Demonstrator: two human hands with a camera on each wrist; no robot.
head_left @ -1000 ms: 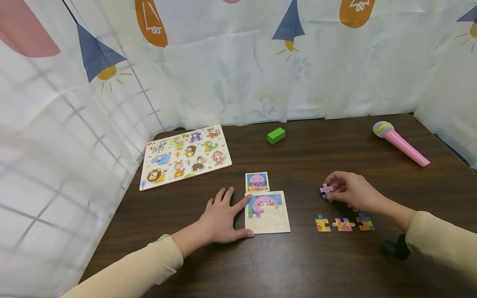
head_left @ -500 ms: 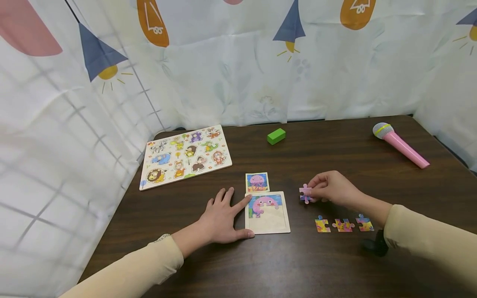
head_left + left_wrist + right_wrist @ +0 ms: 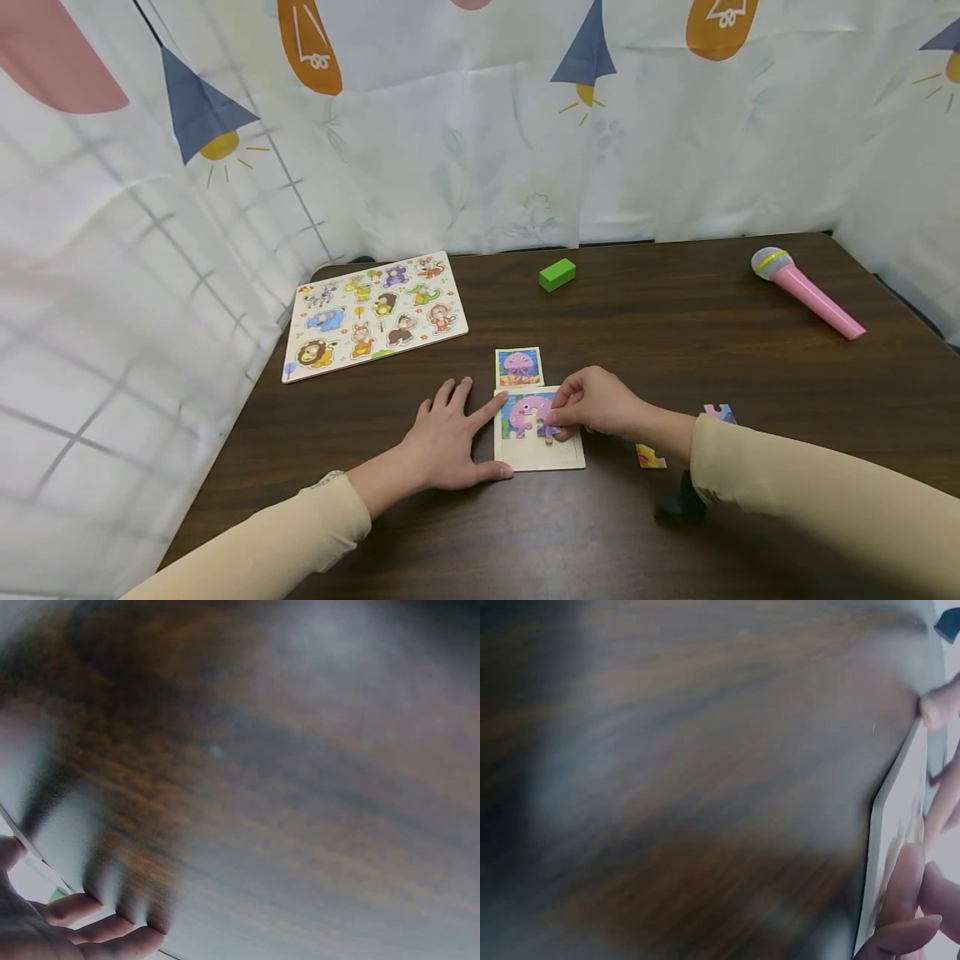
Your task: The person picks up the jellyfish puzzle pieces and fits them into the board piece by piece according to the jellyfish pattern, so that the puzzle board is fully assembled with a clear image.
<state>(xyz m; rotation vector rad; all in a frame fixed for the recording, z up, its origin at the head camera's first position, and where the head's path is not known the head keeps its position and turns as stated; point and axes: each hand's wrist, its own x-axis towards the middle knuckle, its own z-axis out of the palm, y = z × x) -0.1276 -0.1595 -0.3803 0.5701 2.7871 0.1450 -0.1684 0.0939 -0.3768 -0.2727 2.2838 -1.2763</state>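
Observation:
In the head view my left hand (image 3: 442, 442) lies spread on the table, its thumb and index finger touching the left edge of a square jigsaw tray (image 3: 525, 457). Joined pieces showing a pink jellyfish (image 3: 517, 408) fill the upper part of the tray. My right hand (image 3: 603, 404) pinches a pink and blue puzzle piece (image 3: 549, 433) over the tray's right half, overlapping the gap under the jellyfish. The right wrist view catches the tray's edge (image 3: 881, 817) beside the right fingers; the piece is hidden there. Above the tray sits a small jellyfish picture card (image 3: 518, 367).
Loose puzzle pieces lie right of the tray: a yellow one (image 3: 650, 457) and a blue-pink one (image 3: 722, 412), with the right forearm covering others. Farther back are an animal board (image 3: 375, 317), a green block (image 3: 557, 275) and a pink toy microphone (image 3: 813, 296).
My right hand has carried the pinched puzzle piece leftward from the loose pieces to over the tray. The left hand has stayed in place at the tray's edge.

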